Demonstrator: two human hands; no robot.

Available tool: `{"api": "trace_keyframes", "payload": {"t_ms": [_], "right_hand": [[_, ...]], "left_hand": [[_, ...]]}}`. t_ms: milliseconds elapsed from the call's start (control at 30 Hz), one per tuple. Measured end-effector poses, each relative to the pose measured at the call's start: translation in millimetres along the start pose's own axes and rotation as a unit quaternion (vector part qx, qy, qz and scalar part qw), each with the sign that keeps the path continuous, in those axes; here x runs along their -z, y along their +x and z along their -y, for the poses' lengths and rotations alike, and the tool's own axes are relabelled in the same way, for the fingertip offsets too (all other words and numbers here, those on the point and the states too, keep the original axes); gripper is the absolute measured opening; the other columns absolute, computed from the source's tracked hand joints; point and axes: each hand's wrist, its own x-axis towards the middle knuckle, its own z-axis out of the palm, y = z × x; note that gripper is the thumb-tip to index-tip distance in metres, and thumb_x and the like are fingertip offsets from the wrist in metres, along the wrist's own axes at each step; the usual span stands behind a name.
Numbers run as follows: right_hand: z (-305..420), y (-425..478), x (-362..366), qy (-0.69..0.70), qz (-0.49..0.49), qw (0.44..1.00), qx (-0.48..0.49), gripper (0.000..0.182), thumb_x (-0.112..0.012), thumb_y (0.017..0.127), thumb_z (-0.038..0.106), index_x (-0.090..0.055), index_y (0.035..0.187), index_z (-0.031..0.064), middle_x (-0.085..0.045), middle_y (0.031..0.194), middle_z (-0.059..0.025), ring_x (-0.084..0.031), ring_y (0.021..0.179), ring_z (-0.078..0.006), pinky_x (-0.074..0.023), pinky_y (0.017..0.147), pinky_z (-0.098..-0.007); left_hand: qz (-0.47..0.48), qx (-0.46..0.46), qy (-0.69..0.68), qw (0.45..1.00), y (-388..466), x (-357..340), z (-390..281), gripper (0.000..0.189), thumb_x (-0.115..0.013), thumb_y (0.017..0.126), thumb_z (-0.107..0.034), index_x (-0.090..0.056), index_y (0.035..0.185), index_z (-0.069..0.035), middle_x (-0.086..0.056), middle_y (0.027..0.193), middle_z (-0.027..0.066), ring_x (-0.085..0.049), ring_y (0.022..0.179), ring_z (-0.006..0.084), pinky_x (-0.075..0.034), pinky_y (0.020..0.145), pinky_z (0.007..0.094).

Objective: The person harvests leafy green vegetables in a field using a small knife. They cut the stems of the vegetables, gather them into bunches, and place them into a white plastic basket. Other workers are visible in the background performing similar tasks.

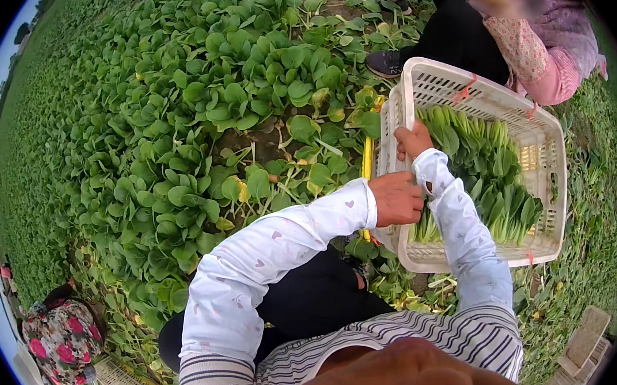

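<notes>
A white plastic crate [551, 214] stands before me on the right, with leafy green vegetables, probably bok choy, laid inside in rows [487, 158]. My right hand [415, 139] grips the crate's left rim, its thumb on the outer side. Just below it, my left hand [397, 198] is closed over the same rim, knuckles up; its fingertips are hidden. My right forearm crosses over the crate opening and covers part of the greens. Beside the crate's left wall runs a yellow strip [367, 159]. Red ties [465, 89] hang on the far rim.
Dense leafy plants [184, 99] fill the left. Cut leaves and stems [282, 179] litter the soil near my knees. A co-worker [465, 41] crouches behind the crate; another person [65, 336] bends at lower left by a crate [124, 380]. More crates [573, 369] lie at lower right.
</notes>
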Motion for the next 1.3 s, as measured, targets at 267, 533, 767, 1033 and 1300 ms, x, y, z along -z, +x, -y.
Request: {"api": "trace_keyframes", "payload": {"t_ms": [267, 533, 767, 1033, 1300], "right_hand": [[62.4, -64.4, 7.8, -0.482, -0.066, 0.806, 0.337, 0.068, -0.058, 0.080, 0.031, -0.026, 0.137, 0.0118, -0.053, 0.102, -0.0204, -0.054, 0.088, -0.0332, -0.0436, 0.080, -0.0406], [179.3, -337.9, -26.3, 0.118, 0.210, 0.760, 0.604, 0.074, -0.051, 0.087, 0.015, 0.000, 0.140, 0.0098, -0.054, 0.076, -0.0108, -0.050, 0.057, -0.0121, -0.0450, 0.053, -0.0229], [160.7, -434.9, -49.9, 0.180, 0.244, 0.676, 0.672, 0.078, -0.048, 0.089, 0.012, 0.017, 0.131, 0.0214, -0.053, 0.073, -0.0086, -0.046, 0.050, -0.0117, -0.0405, 0.045, -0.0250], [166.5, -478.8, -47.5, 0.035, 0.271, 0.583, 0.765, 0.014, -0.045, 0.090, 0.015, -0.046, 0.092, 0.0015, -0.049, 0.076, -0.0091, -0.044, 0.049, -0.0154, -0.0380, 0.046, -0.0290], [163.5, -493.4, -47.0, 0.073, 0.268, 0.583, 0.764, 0.014, -0.045, 0.090, 0.014, -0.045, 0.095, 0.0004, -0.048, 0.079, -0.0097, -0.045, 0.051, -0.0148, -0.0385, 0.048, -0.0280]], "left_hand": [[-0.347, 0.180, -0.228, 0.892, -44.5, 223.4, -96.1, 0.054, -0.055, 0.085, -0.010, -0.032, 0.132, 0.002, -0.061, 0.093, 0.0137, -0.060, 0.087, 0.0233, -0.043, 0.084, 0.0376], [-0.413, 0.021, -0.239, 0.878, -37.4, 260.8, -234.3, 0.085, -0.054, 0.088, -0.018, 0.014, 0.139, -0.017, -0.060, 0.077, 0.0127, -0.060, 0.062, 0.0215, -0.045, 0.073, 0.0407], [-0.360, -0.037, -0.212, 0.908, -36.2, 272.5, -311.1, 0.081, -0.056, 0.084, -0.009, 0.008, 0.135, -0.012, -0.061, 0.081, 0.0163, -0.059, 0.062, 0.0217, -0.047, 0.065, 0.0356], [-0.317, 0.004, -0.133, 0.939, -50.5, 271.2, -373.8, 0.083, -0.055, 0.084, -0.008, 0.010, 0.135, -0.015, -0.060, 0.082, 0.0172, -0.059, 0.063, 0.0217, -0.046, 0.064, 0.0359], [-0.307, 0.045, -0.071, 0.948, -54.5, 266.0, -409.1, 0.085, -0.054, 0.084, -0.008, 0.013, 0.135, -0.018, -0.060, 0.083, 0.0181, -0.058, 0.063, 0.0217, -0.046, 0.064, 0.0361]]}}
